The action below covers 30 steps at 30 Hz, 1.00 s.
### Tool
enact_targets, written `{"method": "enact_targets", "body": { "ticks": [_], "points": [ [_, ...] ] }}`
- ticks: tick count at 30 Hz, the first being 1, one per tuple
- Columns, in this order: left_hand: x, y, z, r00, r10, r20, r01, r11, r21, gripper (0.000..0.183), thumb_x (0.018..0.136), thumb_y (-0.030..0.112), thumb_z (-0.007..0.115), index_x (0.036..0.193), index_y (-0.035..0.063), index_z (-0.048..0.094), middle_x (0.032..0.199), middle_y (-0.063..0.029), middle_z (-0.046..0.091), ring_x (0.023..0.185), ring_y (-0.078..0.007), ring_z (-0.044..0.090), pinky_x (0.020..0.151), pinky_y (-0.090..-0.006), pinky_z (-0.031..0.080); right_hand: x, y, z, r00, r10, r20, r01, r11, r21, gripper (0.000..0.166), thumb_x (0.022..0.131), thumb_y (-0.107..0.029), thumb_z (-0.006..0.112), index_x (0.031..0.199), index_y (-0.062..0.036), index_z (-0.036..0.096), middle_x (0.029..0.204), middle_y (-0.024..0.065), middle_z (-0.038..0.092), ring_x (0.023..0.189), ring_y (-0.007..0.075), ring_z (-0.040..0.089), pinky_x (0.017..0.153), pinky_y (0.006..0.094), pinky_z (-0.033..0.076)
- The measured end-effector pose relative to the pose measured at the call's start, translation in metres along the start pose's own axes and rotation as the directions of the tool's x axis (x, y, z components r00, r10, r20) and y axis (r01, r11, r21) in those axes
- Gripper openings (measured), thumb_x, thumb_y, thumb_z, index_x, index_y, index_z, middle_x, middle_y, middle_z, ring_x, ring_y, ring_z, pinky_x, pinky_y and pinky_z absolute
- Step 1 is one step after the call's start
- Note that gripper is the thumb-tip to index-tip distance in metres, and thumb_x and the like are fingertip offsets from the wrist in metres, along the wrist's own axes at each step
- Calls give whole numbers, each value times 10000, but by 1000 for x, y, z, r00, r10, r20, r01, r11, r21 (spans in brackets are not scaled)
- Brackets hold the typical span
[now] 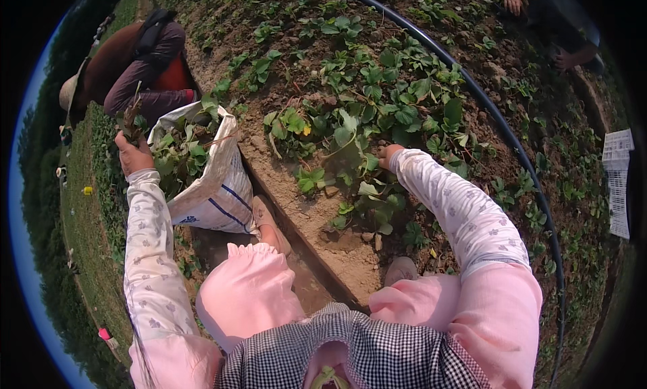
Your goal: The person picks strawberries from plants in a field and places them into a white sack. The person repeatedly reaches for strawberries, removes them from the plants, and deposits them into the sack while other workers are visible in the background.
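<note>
My left hand (134, 154) is raised at the left, closed around a small bunch of strawberry plants (132, 120) with brownish stems pointing up. Just right of it stands a white woven sack (230, 187) with blue stripes, its mouth wide and filled with loose green plants (187, 154). My right hand (388, 155) reaches down into the strawberry plants (404, 103) growing on the soil bed. Leaves and its own angle hide its fingertips, so whether it grips a stem is unclear.
A black hose (498, 113) curves across the bed on the right. A narrow furrow (303, 242) runs by my feet. One person (151, 60) bends over at upper left; another person's hand (513, 4) shows at upper right. A white plastic crate (617, 182) stands far right.
</note>
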State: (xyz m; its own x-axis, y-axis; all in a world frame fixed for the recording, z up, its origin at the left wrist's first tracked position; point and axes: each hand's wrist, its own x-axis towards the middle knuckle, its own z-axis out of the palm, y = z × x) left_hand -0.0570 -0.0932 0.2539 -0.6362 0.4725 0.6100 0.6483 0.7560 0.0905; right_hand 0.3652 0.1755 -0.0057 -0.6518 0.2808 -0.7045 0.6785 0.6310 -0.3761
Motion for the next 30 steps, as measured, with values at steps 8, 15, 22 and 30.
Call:
{"method": "enact_targets", "body": {
  "ticks": [8,15,22,30],
  "points": [
    [-103,-118,130,-94,-371,924,-787,595,160,399,753,291,576,1104,100,581,1187,-123,521,1080,-313,505,877,-409,432,4,-6,-8,996,-19,-83,25,998,64,348,788,-287,511,1072,-101,589,1066,134,584,1009,311,531,884,370,407],
    [-16,29,17,456,-192,869,-531,725,439,517,682,250,674,1109,35,476,1041,-170,569,996,-305,539,841,-373,434,-22,-33,-49,754,-116,-647,325,921,213,236,782,-217,586,978,-86,593,934,114,560,909,304,550,775,356,434],
    [-123,171,71,410,276,869,33,948,-317,235,778,264,578,879,62,644,850,-143,624,778,-292,592,715,-362,455,-29,-86,-33,876,-333,-348,295,942,-160,284,736,-177,594,1002,-79,572,1010,118,494,942,296,527,817,376,441],
    [-209,145,168,500,-40,865,134,990,-32,321,679,129,675,943,28,524,866,-178,586,842,-324,573,741,-379,447,-15,-98,-18,925,-307,-225,251,936,-247,202,764,-241,552,842,-75,638,943,115,548,877,297,555,767,395,457]
  ]
}}
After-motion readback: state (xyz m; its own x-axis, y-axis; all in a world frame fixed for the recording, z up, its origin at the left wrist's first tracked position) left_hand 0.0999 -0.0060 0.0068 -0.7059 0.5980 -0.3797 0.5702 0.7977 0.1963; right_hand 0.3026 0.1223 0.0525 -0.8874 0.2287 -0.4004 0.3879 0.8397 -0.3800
